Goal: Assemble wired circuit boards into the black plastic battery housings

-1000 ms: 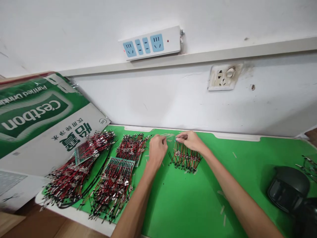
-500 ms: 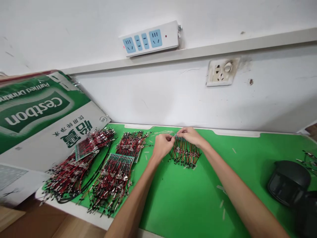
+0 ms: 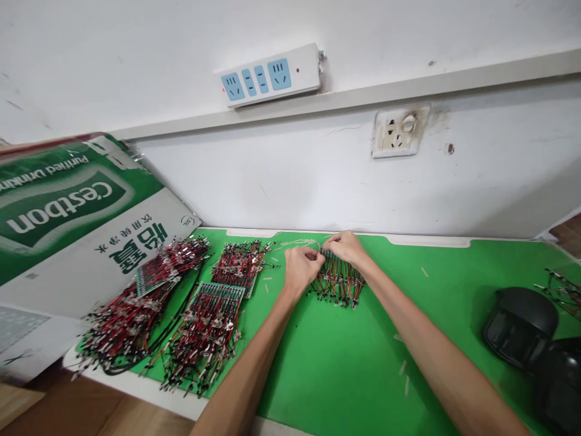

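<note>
A small circuit board panel (image 3: 341, 277) with rows of red, orange and black wires lies on the green mat, its wires fanning toward me. My left hand (image 3: 301, 265) is closed in a pinch at the panel's upper left corner. At its top edge, my right hand (image 3: 344, 246) pinches too, thumb and fingertips close to those of my left hand. Exactly what sits between the fingertips is too small to make out. To the left lie similar wired panels (image 3: 206, 333), and behind them another wired panel (image 3: 238, 264).
A bigger heap of wired boards (image 3: 131, 321) lies far left, before a leaning green and white carton (image 3: 91, 212). White strips (image 3: 297, 243) are scattered on the green mat (image 3: 336, 369). Black objects (image 3: 521, 324) stand at right. A power strip (image 3: 272, 75) hangs on the wall.
My left hand has shifted slightly right, its fingertips nearer my right hand. The right hand stays at the panel's top edge. The whole view has moved a little.
</note>
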{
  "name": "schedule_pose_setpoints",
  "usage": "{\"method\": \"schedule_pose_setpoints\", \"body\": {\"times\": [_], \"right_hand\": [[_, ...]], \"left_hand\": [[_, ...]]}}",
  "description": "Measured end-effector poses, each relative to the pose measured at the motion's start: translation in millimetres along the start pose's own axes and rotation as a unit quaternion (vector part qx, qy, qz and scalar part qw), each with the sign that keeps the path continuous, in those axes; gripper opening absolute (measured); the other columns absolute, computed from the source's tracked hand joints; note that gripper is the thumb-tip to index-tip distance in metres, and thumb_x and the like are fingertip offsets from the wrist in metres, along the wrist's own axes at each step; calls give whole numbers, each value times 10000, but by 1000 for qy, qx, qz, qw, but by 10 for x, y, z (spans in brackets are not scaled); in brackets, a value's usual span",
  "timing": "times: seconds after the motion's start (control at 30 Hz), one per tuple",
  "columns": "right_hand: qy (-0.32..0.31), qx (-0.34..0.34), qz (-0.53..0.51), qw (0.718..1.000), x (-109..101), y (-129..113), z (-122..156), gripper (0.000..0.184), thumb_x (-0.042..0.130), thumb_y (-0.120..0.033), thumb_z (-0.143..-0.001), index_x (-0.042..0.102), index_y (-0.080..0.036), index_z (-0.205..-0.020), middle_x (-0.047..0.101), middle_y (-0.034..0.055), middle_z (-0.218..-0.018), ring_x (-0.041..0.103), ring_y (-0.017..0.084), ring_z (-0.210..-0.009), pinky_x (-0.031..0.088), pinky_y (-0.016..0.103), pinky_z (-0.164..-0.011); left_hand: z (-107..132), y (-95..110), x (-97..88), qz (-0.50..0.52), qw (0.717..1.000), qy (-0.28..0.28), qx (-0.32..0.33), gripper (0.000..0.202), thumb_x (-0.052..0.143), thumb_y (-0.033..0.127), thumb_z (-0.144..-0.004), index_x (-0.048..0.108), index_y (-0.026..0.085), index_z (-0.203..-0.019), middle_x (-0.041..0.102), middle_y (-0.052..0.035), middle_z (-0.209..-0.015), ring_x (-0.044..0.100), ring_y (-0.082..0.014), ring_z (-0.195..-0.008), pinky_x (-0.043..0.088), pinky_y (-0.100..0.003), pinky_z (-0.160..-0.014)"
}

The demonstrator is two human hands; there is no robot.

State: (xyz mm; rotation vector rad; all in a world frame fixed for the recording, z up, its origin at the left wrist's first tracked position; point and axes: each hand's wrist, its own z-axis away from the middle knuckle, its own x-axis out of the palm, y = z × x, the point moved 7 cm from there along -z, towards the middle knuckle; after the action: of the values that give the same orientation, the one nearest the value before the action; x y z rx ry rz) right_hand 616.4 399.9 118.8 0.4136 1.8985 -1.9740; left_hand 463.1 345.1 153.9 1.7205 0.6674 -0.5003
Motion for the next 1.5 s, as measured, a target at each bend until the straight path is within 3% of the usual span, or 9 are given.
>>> {"method": "schedule_pose_setpoints", "body": {"times": [0.27,0.4,0.53,0.67,0.77,0.9,0.97,1.2,1.5], "right_hand": [[-114,-77,-62,989,-9,-84,21,129,726,-220,-855,812,-151,-923,791,61,-934,724,205,-901,562,322,-864],[-166,-101,-70,978,-14,-137,62,83,739,-183,-873,806,-162,-916,786,71,-947,715,196,-885,563,350,-898],[-211,-116,-55,969,-6,-165,95,98,739,-155,-865,812,-198,-916,787,50,-949,709,195,-882,560,355,-917],[-213,-101,-34,971,-30,-135,89,107,729,-142,-848,814,-192,-890,788,53,-906,713,215,-868,571,367,-886],[-197,-90,-25,976,-61,-120,82,109,712,-153,-852,817,-177,-870,788,67,-918,713,216,-874,570,354,-865],[-179,-81,-20,980,-99,-119,91,135,688,-163,-867,819,-161,-899,787,66,-934,708,204,-855,559,321,-806],[-177,-79,-17,981,-106,-119,96,133,688,-161,-868,818,-156,-894,787,63,-921,705,198,-834,549,308,-779],[-187,-92,-17,978,-77,-110,90,132,675,-157,-892,806,-160,-899,788,67,-959,707,196,-867,547,308,-816],[-213,-96,-1,972,-126,-136,140,131,671,-158,-878,799,-137,-891,779,72,-922,682,185,-835,508,286,-762]], "left_hand": [[-188,-81,-457,56,996,64,-35,249,584,353,-774,721,146,-752,737,-72,-720,644,-150,-642,499,-253,-625],[-274,-190,-488,69,996,8,-54,316,490,371,-820,700,139,-773,770,-112,-802,672,-156,-653,498,-237,-568],[-243,-225,-473,-4,997,-67,-43,174,618,312,-704,651,183,-592,672,-37,-571,578,-147,-522,438,-243,-517],[-143,-68,-513,-94,995,-42,5,55,702,217,-636,650,208,-619,677,-31,-656,572,-164,-626,448,-276,-635],[-63,124,-427,-152,987,-22,54,55,644,228,-739,694,213,-756,732,-54,-817,623,-191,-742,466,-307,-721],[-12,170,-137,-120,985,-111,60,171,567,261,-812,728,226,-767,737,-23,-759,616,-172,-668,472,-321,-706],[-14,150,-71,-100,985,-125,63,185,564,256,-809,745,226,-788,754,-23,-787,630,-172,-689,481,-323,-710],[-32,57,-20,-48,988,-140,44,151,635,282,-777,775,225,-776,769,-31,-811,641,-169,-713,507,-338,-750],[-54,-14,30,0,993,-117,-5,149,657,271,-735,771,176,-727,729,-15,-688,619,-133,-626,469,-259,-632]]}}
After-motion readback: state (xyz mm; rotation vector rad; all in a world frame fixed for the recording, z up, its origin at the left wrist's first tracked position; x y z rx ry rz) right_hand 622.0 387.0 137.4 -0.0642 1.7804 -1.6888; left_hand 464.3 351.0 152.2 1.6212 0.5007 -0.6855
